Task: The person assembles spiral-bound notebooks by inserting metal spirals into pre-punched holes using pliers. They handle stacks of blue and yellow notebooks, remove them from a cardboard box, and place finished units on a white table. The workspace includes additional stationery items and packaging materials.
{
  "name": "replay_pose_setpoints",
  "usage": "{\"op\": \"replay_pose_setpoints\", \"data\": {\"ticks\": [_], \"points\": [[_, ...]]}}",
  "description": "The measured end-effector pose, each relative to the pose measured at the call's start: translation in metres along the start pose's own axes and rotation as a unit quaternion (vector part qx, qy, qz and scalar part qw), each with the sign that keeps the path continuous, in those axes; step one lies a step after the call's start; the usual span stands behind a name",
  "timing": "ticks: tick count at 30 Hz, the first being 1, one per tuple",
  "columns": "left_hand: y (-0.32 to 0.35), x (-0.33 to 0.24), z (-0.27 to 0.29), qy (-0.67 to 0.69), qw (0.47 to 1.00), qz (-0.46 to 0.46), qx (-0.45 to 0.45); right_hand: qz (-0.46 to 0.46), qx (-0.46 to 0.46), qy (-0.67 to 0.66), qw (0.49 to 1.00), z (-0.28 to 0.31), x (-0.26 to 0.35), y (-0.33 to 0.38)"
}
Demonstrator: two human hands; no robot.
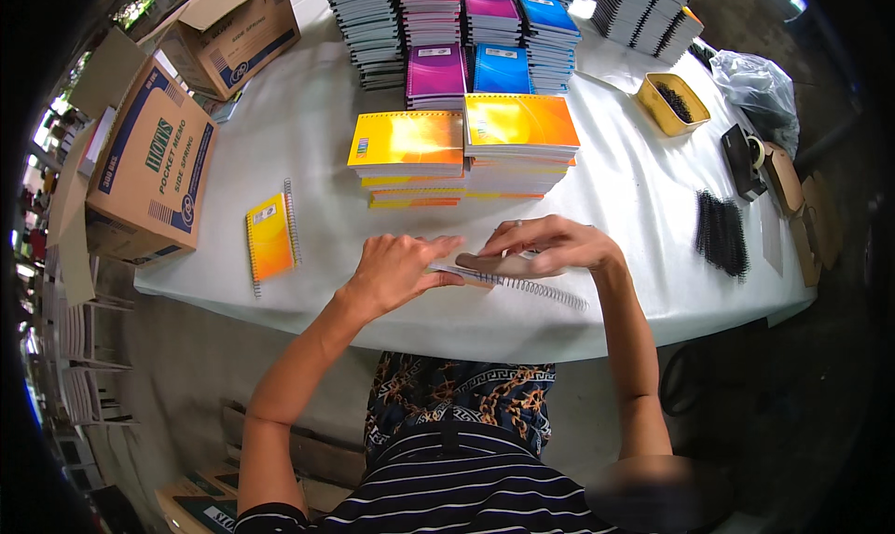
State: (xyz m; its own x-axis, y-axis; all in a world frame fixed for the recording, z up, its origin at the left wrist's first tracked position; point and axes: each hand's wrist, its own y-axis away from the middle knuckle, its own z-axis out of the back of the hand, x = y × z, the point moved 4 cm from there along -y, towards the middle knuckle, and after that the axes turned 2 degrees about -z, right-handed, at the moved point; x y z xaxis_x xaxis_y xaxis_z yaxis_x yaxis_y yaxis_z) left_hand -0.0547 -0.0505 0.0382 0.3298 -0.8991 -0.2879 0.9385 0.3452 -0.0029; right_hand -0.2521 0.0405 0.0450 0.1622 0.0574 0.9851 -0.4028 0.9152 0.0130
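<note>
At the table's near edge my left hand (396,268) is closed on a small memo pad (447,271), seen nearly edge-on. A clear spiral coil (550,294) runs along the pad's edge, its loose end sticking out to the right. My right hand (555,245) bends over the coil with fingers closed against it, partly blurred. A tan shape under those fingers is too unclear to name. To the left lies a yellow-orange memo pad (268,240), with a coil jutting past its edge. Two stacks of yellow-orange memo pads (407,138) stand just beyond my hands.
Purple memo pads (435,68) and blue ones (503,68) are stacked farther back. Cardboard boxes (154,161) stand at the left. On the right are a yellow tub (673,105) with black bits, a tape dispenser (743,161), black coils (721,236) and a plastic bag (760,96).
</note>
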Motion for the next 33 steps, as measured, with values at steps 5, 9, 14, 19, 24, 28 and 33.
{"op": "replay_pose_setpoints", "data": {"ticks": [5,9,14,19,24,28,33], "points": [[0.000,0.009,0.000,0.064,0.995,0.008,-0.074,-0.079,-0.028,0.090,0.992,0.006,-0.005,-0.007],[-0.004,0.009,0.000,0.103,0.992,0.035,-0.057,-0.128,-0.028,0.080,0.988,0.013,-0.007,-0.007],[0.003,0.007,-0.008,0.077,0.996,0.001,-0.047,0.002,0.008,0.009,1.000,0.012,0.008,0.001],[0.004,0.006,-0.005,0.135,0.988,-0.063,-0.038,-0.099,0.001,0.119,0.988,0.018,-0.005,0.007],[0.002,0.010,-0.007,0.151,0.988,-0.034,0.002,-0.122,0.017,0.192,0.974,0.002,-0.004,0.001],[0.002,0.008,-0.007,0.182,0.982,-0.014,-0.041,0.049,0.015,0.014,0.999,0.003,0.009,0.004],[0.009,0.010,-0.011,0.253,0.966,0.048,-0.034,-0.093,0.023,0.099,0.990,-0.002,0.001,-0.001]]}}
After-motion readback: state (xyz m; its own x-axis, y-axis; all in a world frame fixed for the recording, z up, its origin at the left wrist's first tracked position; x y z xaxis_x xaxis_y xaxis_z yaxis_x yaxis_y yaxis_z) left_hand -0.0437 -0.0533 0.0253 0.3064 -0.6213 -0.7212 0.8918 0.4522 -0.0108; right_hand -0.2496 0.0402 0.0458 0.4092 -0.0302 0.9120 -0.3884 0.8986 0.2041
